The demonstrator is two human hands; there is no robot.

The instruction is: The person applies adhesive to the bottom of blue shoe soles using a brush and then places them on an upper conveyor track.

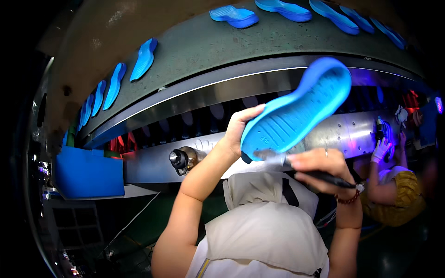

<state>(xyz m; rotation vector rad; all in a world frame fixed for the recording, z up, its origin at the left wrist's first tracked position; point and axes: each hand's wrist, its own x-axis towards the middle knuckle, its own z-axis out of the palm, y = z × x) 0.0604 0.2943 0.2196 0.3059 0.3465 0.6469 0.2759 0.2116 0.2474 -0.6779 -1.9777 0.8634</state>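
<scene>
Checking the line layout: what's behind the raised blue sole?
Behind the blue sole runs the steel conveyor housing, with more soles on the belt above. The stretch directly behind it is covered.

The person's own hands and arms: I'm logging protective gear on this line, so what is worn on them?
Both forearms are bare, with no sleeves and no gloves. The left hand shows nothing worn. The right hand has a thin ring on one finger, and a dark beaded bracelet circles the right wrist. A pale apron covers the chest below the arms.
</scene>
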